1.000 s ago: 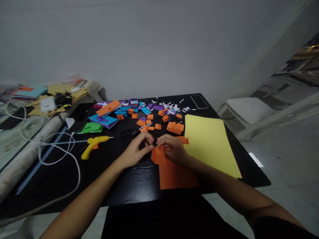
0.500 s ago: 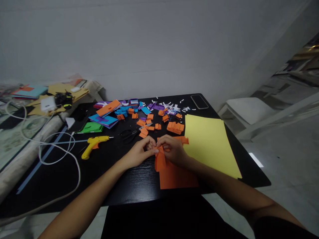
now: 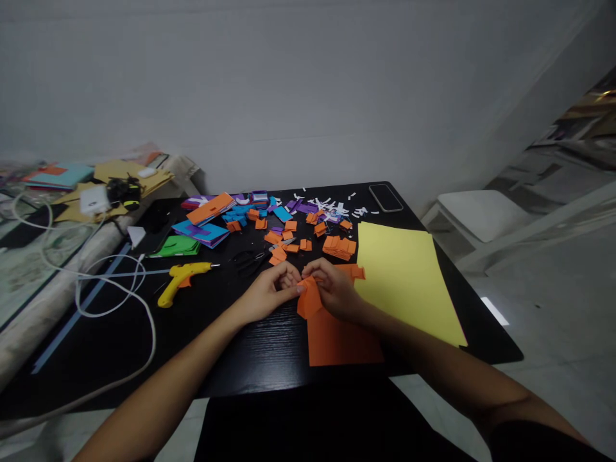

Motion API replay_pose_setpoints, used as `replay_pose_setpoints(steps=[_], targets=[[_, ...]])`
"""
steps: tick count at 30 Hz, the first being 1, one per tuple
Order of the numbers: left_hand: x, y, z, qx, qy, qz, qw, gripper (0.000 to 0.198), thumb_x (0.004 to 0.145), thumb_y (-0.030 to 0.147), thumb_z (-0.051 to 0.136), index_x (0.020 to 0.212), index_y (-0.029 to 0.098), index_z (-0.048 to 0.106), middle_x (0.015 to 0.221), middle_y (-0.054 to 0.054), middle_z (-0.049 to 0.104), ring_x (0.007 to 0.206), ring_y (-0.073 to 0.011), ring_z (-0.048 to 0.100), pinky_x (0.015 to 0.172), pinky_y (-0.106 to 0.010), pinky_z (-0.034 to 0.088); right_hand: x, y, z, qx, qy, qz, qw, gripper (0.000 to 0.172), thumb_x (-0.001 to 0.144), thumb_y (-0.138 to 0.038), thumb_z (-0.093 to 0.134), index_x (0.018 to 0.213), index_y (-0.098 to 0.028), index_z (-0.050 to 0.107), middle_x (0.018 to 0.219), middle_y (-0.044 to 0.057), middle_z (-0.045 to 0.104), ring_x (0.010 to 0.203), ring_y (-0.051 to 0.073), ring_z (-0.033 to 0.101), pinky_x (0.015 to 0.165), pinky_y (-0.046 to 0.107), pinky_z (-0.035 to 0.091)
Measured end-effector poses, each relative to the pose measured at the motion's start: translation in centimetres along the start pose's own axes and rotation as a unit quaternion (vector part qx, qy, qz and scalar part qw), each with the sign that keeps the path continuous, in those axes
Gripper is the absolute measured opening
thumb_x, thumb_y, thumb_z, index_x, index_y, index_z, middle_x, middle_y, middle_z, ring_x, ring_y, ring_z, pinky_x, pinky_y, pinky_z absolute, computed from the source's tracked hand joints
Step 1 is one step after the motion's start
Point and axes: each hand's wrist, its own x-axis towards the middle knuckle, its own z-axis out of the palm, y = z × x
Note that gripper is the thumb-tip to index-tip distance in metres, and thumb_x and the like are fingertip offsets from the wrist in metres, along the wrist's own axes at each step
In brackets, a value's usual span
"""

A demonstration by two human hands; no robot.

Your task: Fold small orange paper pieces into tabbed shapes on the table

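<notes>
Between my two hands is a small folded piece of orange paper, held above the table near its front. My left hand pinches its upper left edge between thumb and fingers. Closed at its upper right is my right hand, whose fingers partly hide the fold. Beneath lies a flat orange sheet. Just beyond the hands sit a stack of folded orange pieces and several loose small ones. Pliers with black handles rest left of them.
Yellow sheets lie to the right, below a phone. White paper scraps are scattered at the back. A yellow glue gun, green folded paper and a white cable occupy the left. A white chair stands beyond the table.
The orange paper has tilted in my hands; its lower end has risen and now looks shorter and more pointed. My right fingers have shifted slightly. Both forearms stay about where they were.
</notes>
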Motion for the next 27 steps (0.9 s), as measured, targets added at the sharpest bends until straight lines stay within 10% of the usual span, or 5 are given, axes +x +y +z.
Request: replay_pose_setpoints(steps=[8, 27], targets=[[0.0, -0.3, 0.2, -0.021, -0.001, 0.004, 1.000, 0.026, 0.083, 0.033, 0.076, 0.094, 0.016, 0.061, 0.078, 0.003, 0.055, 0.067, -0.0091, 0.047, 0.063, -0.022, 0.039, -0.2, 0.3, 0.1, -0.042, 0.019, -0.001, 0.999, 0.031, 0.084, -0.030, 0.073, 0.101, -0.025, 0.048, 0.095, 0.004, 0.065, 0.076, 0.017, 0.066, 0.067, 0.030, 0.057], [0.2, -1.2, 1.1, 0.021, 0.004, -0.004, 1.000, 0.033, 0.085, 0.046, 0.073, 0.089, 0.014, 0.063, 0.072, 0.003, 0.052, 0.064, -0.0106, 0.044, 0.060, -0.023, 0.036, -0.6, 1.4, 0.3, -0.125, -0.043, -0.134, 0.982, 0.044, 0.103, -0.033, 0.049, 0.145, -0.024, 0.039, 0.144, 0.017, 0.054, 0.133, 0.029, 0.057, 0.115, 0.054, 0.046]])
